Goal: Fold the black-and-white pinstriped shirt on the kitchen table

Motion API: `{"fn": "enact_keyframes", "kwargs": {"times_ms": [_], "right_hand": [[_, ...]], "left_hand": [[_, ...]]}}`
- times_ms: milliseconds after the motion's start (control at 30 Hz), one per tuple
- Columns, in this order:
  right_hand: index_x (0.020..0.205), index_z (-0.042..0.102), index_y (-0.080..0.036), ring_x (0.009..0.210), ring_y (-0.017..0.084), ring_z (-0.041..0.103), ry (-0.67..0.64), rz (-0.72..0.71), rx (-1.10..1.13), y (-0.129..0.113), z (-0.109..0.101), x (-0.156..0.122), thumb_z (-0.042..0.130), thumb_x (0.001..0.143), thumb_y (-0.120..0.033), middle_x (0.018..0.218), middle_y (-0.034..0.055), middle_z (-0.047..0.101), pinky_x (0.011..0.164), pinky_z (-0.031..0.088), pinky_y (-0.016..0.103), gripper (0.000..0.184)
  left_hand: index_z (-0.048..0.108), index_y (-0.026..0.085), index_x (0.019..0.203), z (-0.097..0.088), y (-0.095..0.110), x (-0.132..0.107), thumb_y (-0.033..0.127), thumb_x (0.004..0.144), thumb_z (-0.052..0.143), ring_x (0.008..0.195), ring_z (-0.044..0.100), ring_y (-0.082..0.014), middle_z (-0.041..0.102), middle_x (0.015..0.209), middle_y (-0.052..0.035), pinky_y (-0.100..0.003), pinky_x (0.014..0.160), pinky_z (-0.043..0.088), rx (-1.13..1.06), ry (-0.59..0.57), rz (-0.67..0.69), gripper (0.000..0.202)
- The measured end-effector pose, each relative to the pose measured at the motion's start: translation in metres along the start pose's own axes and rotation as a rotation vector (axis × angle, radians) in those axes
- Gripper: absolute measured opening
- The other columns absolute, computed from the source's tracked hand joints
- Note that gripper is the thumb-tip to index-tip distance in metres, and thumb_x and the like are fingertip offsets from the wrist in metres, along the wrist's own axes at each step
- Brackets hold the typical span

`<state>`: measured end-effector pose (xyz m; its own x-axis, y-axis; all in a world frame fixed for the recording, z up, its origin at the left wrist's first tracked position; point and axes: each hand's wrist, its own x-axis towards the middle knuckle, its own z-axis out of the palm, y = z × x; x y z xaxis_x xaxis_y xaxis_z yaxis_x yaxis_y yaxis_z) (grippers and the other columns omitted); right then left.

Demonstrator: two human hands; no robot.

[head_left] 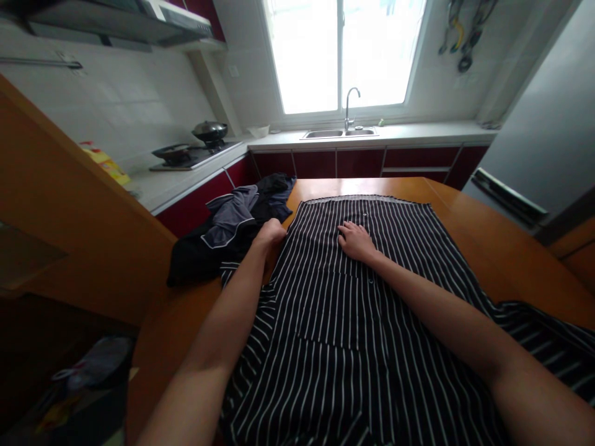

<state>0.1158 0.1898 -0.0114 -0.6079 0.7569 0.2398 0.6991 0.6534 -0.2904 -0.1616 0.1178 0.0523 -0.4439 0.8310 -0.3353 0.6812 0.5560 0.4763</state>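
Observation:
A black shirt with thin white stripes (372, 322) lies spread flat on the wooden table (474, 235), button placket up the middle. My right hand (356, 240) rests palm down on the shirt's upper middle, fingers stretched flat. My left hand (269, 234) is at the shirt's left edge, fingers curled closed on the striped fabric there. Both forearms reach out over the shirt.
A pile of dark and grey clothes (227, 229) lies at the table's left edge, beside my left hand. Beyond are red cabinets, a counter with a sink (339, 132) and a stove with pans (195, 152). A grey fridge (543, 136) stands to the right.

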Motion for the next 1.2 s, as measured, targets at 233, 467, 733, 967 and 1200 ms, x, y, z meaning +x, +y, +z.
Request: {"fn": "enact_keyframes", "kwargs": {"times_ms": [233, 467, 733, 967, 1200], "right_hand": [[0.143, 0.057, -0.015, 0.146, 0.028, 0.038, 0.009, -0.007, -0.003, -0.001, -0.001, 0.0, 0.042, 0.101, -0.033, 0.156, 0.0138, 0.047, 0.12, 0.024, 0.047, 0.048], [0.143, 0.056, -0.015, 0.147, 0.028, 0.036, -0.003, -0.002, 0.007, 0.0, -0.001, 0.0, 0.042, 0.101, -0.033, 0.157, 0.0138, 0.046, 0.12, 0.024, 0.048, 0.048], [0.143, 0.056, -0.017, 0.148, 0.028, 0.036, -0.001, -0.001, 0.0, 0.0, -0.001, 0.0, 0.041, 0.101, -0.034, 0.157, 0.0132, 0.046, 0.121, 0.024, 0.047, 0.048], [0.143, 0.056, -0.016, 0.147, 0.028, 0.036, 0.006, -0.002, -0.004, 0.0, 0.0, 0.0, 0.042, 0.101, -0.034, 0.156, 0.0136, 0.046, 0.12, 0.024, 0.048, 0.049], [0.142, 0.057, -0.016, 0.147, 0.029, 0.037, 0.009, 0.0, -0.005, -0.002, -0.001, 0.0, 0.041, 0.101, -0.033, 0.156, 0.0142, 0.047, 0.12, 0.025, 0.049, 0.048]], "left_hand": [[0.066, 0.015, 0.066, -0.015, -0.006, -0.026, 0.035, 0.071, 0.079, 0.048, 0.047, -0.0083, 0.059, 0.056, 0.0011, -0.019, 0.047, 0.032, -0.066, -0.182, 0.041, 0.024], [0.073, 0.015, 0.074, -0.021, -0.011, -0.028, 0.027, 0.063, 0.078, 0.047, 0.044, -0.0076, 0.059, 0.057, 0.0026, -0.019, 0.045, 0.03, -0.066, -0.299, 0.082, 0.018], [0.068, 0.013, 0.064, -0.022, -0.004, -0.027, 0.01, 0.059, 0.074, 0.05, 0.053, -0.0118, 0.058, 0.051, 0.0016, -0.021, 0.051, 0.04, 0.135, -0.136, 0.039, 0.008], [0.074, 0.011, 0.078, -0.018, 0.007, -0.027, 0.01, 0.057, 0.08, 0.08, 0.07, -0.0299, 0.07, 0.068, -0.0112, -0.03, 0.07, 0.052, 0.372, 0.024, 0.017, 0.022], [0.055, 0.016, 0.142, 0.051, 0.054, -0.055, 0.036, 0.096, 0.056, 0.147, 0.038, -0.0314, 0.043, 0.157, -0.0181, -0.041, 0.119, 0.03, 0.488, 0.109, 0.448, 0.05]]}}
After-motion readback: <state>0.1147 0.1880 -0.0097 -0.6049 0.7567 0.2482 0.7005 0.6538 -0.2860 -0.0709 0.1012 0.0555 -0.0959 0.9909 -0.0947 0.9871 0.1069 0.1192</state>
